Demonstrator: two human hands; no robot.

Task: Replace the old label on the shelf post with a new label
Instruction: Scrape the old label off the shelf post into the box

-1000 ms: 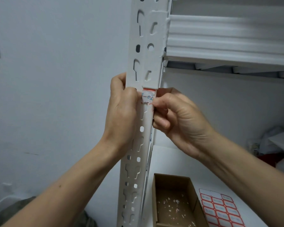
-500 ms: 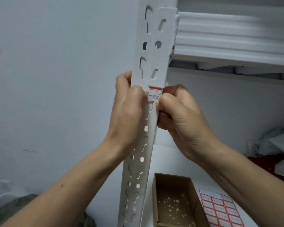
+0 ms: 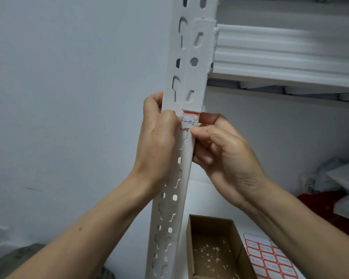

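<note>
Head view, looking up along a white slotted shelf post that stands in front of a pale wall. The label sits on the front face of the post, just under a raised overlapping plate, at the height of both hands. It is white with a red strip along its top and blue handwriting; its lower edge looks ragged.

The left hand has its grip closed round the post from the left, fingers behind it and the thumb lying against the label's left edge. The right hand comes in from the right with a narrow grip: thumb in front and forefinger behind, pinching at the label's lower right corner on the post's edge, the other fingers curled below. Whether the corner is lifted off the metal I cannot tell.

To the right of the post, a white ribbed shelf beam joins it above the hands. Below, on the white lower shelf, an open cardboard box holds small white scraps. Just beside it on the right lies a sheet of red-bordered labels.
</note>
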